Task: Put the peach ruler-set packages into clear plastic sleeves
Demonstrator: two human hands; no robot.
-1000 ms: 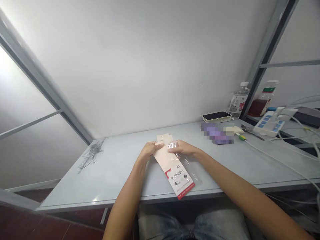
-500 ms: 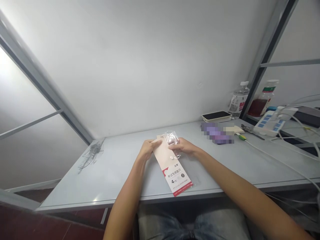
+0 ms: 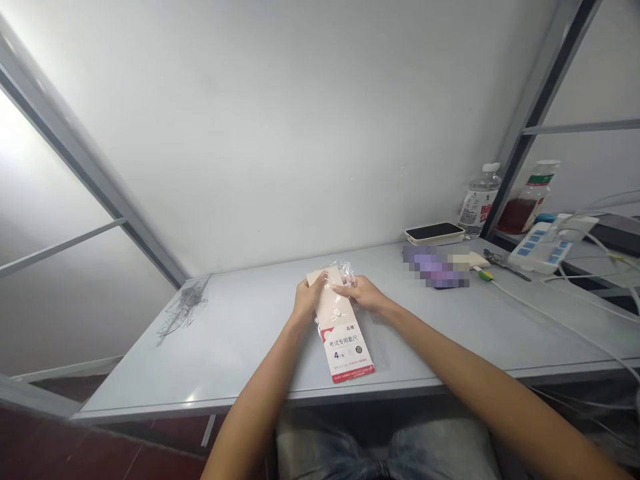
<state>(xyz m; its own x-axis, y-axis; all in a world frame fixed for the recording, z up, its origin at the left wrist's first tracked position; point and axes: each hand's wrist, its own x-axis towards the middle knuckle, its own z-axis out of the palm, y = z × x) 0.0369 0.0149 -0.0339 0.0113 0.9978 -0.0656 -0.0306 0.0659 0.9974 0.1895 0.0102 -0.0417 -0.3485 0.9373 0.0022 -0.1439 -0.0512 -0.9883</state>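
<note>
Plastic-wrapped packet [image 3: 344, 347] held at its far end by left grip [image 3: 309, 298] and right grip [image 3: 363, 293], both closed on it; long axis lies across the table [image 3: 215, 347].

Head-worn view, facing forward and down, close above the hands [image 3: 363, 293]
</note>
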